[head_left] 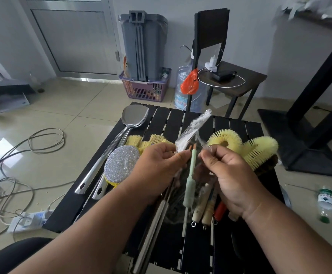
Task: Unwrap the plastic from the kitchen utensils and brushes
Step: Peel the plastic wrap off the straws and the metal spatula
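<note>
Near edge of the black slatted table [198, 250]: steel handles [153, 230] and wooden brush handles [202, 204] overhang toward the camera; bare slats show between them.

Left hand [157, 167] pinches a strip of clear plastic wrap [192, 131], fingers curled round its lower end; the strip rises up and right above the grip. Right hand [230, 175] pinches a second bit of wrap just beside it, fingers curled. Thin green brush [190, 178] hangs upright between the two hands, tip at finger level, still partly in wrap.

Left of the hands: glittery scrubber [121, 165], steel spatula [135, 115] running to the far-left edge. Right: yellow round brushes [242, 147] near the right edge.

Beyond: tiled floor, cables [22, 167] left, side table [238, 80], grey bin [143, 44] far back.
</note>
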